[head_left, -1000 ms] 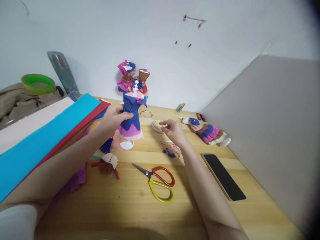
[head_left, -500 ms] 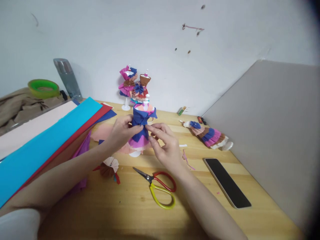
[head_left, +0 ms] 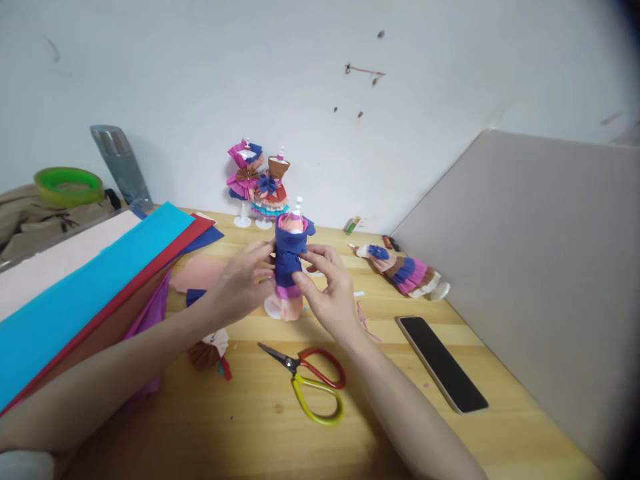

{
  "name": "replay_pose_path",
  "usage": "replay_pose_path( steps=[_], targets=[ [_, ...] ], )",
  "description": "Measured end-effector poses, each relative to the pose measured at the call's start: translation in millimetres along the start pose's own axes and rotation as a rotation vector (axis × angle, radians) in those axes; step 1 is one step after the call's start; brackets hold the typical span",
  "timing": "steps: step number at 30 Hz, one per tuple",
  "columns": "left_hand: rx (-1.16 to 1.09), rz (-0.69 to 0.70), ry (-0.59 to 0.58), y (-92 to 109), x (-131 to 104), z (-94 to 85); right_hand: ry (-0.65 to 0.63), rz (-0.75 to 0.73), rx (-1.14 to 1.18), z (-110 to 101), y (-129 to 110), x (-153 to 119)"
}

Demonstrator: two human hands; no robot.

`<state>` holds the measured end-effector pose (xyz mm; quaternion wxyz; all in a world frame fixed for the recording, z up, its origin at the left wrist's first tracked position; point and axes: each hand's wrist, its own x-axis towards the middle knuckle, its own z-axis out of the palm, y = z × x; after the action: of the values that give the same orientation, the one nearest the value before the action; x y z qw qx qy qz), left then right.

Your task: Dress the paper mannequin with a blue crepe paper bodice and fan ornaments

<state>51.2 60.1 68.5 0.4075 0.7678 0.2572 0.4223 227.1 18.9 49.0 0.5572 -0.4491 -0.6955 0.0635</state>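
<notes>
While the blue dress (head_left: 289,269) sits between them, partly curled left fingers (head_left: 261,253) and right fingers (head_left: 308,287) hold it

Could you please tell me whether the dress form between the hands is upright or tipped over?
Upright: the dress form has its knobbed neck on top and white base below, between left hand and right hand.

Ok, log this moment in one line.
left hand: touching blue dress, left side | right hand: touching its right side | scissors: lying on table
</notes>
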Motion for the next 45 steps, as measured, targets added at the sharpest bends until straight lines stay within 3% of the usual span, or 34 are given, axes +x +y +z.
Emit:
replay_pose_path(
  steps=[7,16,19,32,39,45],
  targets=[
    [-0.166,-0.066,-0.068,-5.0,1.3,1.1,0.107,0.269,0.202,1.9,14.9,3.4],
    [-0.151,-0.175,0.026,-13.7,15.0,-12.2,0.089,0.440,0.666,6.9,37.2,3.9],
    [-0.166,-0.165,0.061,-17.6,16.7,-10.8,0.060,0.422,0.648,9.8,42.1,1.9],
    [0.228,0.293,0.301,-11.2,10.2,-2.3,-0.107,0.184,0.384,8.1,27.6,1.4],
    [0.224,0.200,0.249,-9.9,11.3,-2.8,-0.153,0.184,0.316,1.7,11.8,1.3],
    [0.229,0.123,0.163,-4.9,10.8,-5.0,-0.112,0.184,0.238,1.0,8.7,1.3]
  ],
)
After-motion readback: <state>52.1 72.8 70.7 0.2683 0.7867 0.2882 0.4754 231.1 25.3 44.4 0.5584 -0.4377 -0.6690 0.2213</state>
